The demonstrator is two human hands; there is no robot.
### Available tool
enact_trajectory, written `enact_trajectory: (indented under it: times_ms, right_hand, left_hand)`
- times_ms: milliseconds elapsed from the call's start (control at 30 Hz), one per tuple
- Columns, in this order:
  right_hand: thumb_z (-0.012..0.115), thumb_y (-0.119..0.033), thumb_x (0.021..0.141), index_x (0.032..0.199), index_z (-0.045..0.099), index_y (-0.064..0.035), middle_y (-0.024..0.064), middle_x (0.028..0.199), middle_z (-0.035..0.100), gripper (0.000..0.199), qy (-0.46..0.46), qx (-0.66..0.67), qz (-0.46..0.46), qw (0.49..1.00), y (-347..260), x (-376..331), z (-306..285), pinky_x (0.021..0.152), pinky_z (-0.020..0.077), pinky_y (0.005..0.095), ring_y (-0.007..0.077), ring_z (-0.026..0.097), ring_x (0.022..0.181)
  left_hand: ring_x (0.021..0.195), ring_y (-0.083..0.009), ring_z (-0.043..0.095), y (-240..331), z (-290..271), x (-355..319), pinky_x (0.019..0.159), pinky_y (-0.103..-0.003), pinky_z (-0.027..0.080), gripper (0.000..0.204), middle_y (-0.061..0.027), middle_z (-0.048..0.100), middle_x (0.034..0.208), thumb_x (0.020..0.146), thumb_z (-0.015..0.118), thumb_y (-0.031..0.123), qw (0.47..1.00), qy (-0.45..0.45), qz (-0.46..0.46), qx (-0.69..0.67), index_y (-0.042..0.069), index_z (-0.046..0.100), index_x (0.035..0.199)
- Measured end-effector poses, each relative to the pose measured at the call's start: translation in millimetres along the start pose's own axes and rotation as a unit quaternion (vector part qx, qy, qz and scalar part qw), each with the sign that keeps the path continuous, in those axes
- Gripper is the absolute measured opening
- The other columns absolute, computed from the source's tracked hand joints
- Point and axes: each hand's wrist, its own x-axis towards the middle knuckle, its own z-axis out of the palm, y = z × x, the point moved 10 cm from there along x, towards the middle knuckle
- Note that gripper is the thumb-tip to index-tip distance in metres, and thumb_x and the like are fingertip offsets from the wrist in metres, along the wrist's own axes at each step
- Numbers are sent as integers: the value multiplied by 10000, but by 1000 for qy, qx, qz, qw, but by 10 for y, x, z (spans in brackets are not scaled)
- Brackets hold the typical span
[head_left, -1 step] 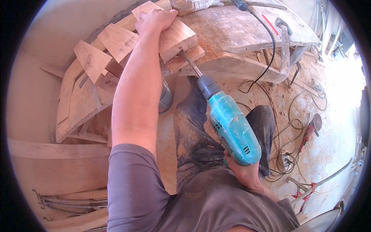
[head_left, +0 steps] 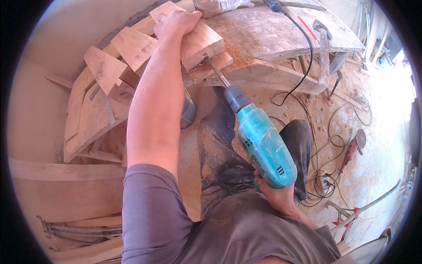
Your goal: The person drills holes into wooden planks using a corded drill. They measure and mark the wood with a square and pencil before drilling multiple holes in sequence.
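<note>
From the head camera, the left hand (head_left: 176, 23) lies flat on top of a pale wooden block (head_left: 203, 43) at the near edge of the counter (head_left: 272, 33). Its fingers (head_left: 163, 27) curl over the block's far left edge, pressing down and clamped on the wood, with the forearm running straight down toward the viewer. The block sits on a thinner offcut (head_left: 215, 66), amid a fan of other triangular wood pieces (head_left: 105, 68) stacked to the left.

The right hand (head_left: 274, 193) holds a teal electric drill (head_left: 263, 143) by its grip, low in the picture, above the person's dusty trousers. Its fingers are wrapped shut around the handle, mostly hidden behind the drill body. The drill's bit (head_left: 215, 72) points up and left, its tip meeting the near side face of the block, just below and to the right of the left hand's fingers, which stay on top of the wood and apart from the bit.

A black cable (head_left: 303, 48) trails across the counter, and an angle grinder (head_left: 354, 147) lies on the sawdust-covered floor to the right.
</note>
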Motion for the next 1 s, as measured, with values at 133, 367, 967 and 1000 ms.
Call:
enact_trajectory:
  times_ms: [133, 367, 967, 1000]
  right_hand:
    - [696, 18, 842, 1085, 695, -2, 64, 996, 726, 244, -90, 101, 19, 991, -172, 20, 203, 788, 554, 307, 171, 688, 879]
    - [674, -87, 873, 1135, 675, -22, 71, 1029, 716, 271, -38, -39, 25, 998, 123, -90, -47, 775, 547, 318, 177, 678, 904]
    - [660, 73, 789, 1252, 646, 45, 126, 1157, 717, 464, 3, 53, -39, 998, -120, -22, -334, 833, 558, 333, 222, 710, 1021]
    - [661, 72, 786, 1250, 647, 45, 125, 1150, 719, 466, 20, 65, -54, 996, -133, 20, -388, 832, 559, 334, 223, 712, 1012]
  left_hand:
    - [1518, -306, 304, -8, 19, 52, 1157, -461, 374, 713, -59, 507, 1544, 916, 446, 696, 1000, 16, 3, 6, 251, 574, 1458]
    - [1536, -333, 262, -133, 116, 154, 1192, -484, 323, 734, -51, 480, 1571, 907, 446, 710, 999, -18, -33, -34, 270, 542, 1487]
    - [1515, -318, 303, -102, -2, 57, 1182, -497, 338, 789, -104, 467, 1574, 890, 477, 690, 999, -11, -7, -43, 166, 557, 1474]
    - [1517, -316, 301, -84, -10, 74, 1182, -499, 337, 780, -98, 466, 1577, 894, 473, 686, 999, -7, -5, -35, 173, 557, 1476]
